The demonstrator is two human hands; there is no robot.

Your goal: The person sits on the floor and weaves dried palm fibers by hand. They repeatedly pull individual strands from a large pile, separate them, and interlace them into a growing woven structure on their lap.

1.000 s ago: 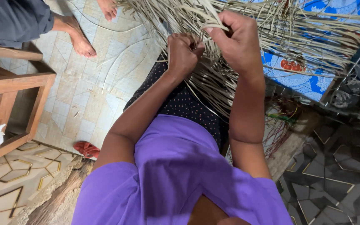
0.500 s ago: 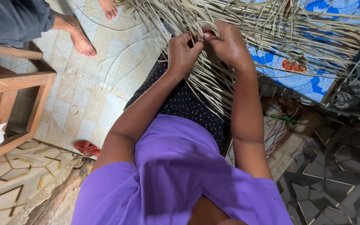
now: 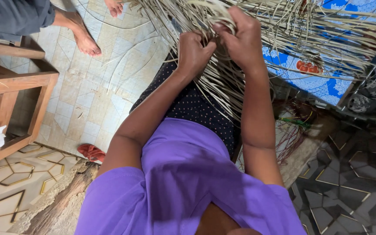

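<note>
Left hand (image 3: 195, 51) and right hand (image 3: 241, 37) gripping dried palm strips (image 3: 223, 87); bare feet (image 3: 85, 41) on tiled floor (image 3: 92, 100).

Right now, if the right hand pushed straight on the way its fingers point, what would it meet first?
The right hand is closed on pale dry palm strips, fingers curled toward the left hand. It would probably meet more strips at once, then that hand's knuckles; depth is unclear.

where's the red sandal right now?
Head view, lower left: the red sandal lies on the pale tiled floor, just left of the person's left upper arm, between the wooden stool and the log.
</note>
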